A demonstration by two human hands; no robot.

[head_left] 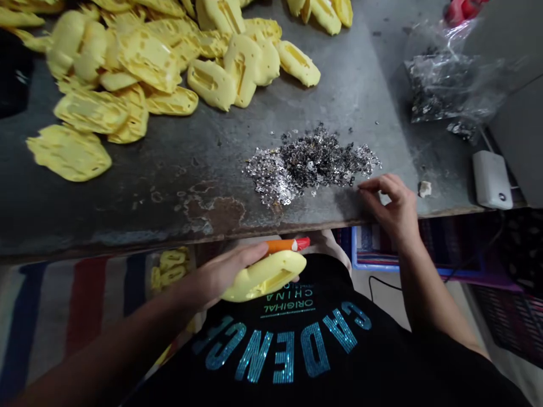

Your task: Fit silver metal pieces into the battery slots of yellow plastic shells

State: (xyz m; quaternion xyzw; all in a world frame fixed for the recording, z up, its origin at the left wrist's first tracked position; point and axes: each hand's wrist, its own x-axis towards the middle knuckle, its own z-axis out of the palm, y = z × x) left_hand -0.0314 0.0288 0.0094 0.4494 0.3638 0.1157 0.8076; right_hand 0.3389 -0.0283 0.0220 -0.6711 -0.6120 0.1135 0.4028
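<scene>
Tabletop: grey metal tabletop (pixel 178 181), w/ rust-brown stains nr front edge.
Under table: striped cloth (pixel 72 305) btm L; blue-rimmed tray (pixel 373 254) & dark basket (pixel 509 322) btm R; black cable (pixel 382 285) on floor; few yellow pieces (pixel 169 268) by the cloth.
Person: black shirt (pixel 297 350) w/ teal sparkly letters, seen from above, both arms out fr/ it.
Yellow pile: heap of yellow foam pieces (pixel 127 73) on back L of tabletop, overlapping, each w/ a slot; more (pixel 318 11) at top edge.
Bag: clear plastic bag (pixel 445 79) back R, dark & silver bits inside, some spilling at its mouth.
Sequins: silver-black sequin heap (pixel 309 164) mid tabletop, loose, few strays around.
Box: white plastic box (pixel 492 180) R side, near front edge.
L hand (pixel 224 271): clenched round one yellow piece (pixel 265 276), below table edge, in front of shirt.
Tube: orange tube w/ red tip (pixel 284 245) sticks out past L hand, right behind yellow piece; grip on it hard to tell.
R hand (pixel 392 206): released, holds nothing, fingers part curled, at front edge of tabletop, just beside sequins.
Crumb: small white crumb (pixel 425 189) on tabletop, near R hand.
</scene>
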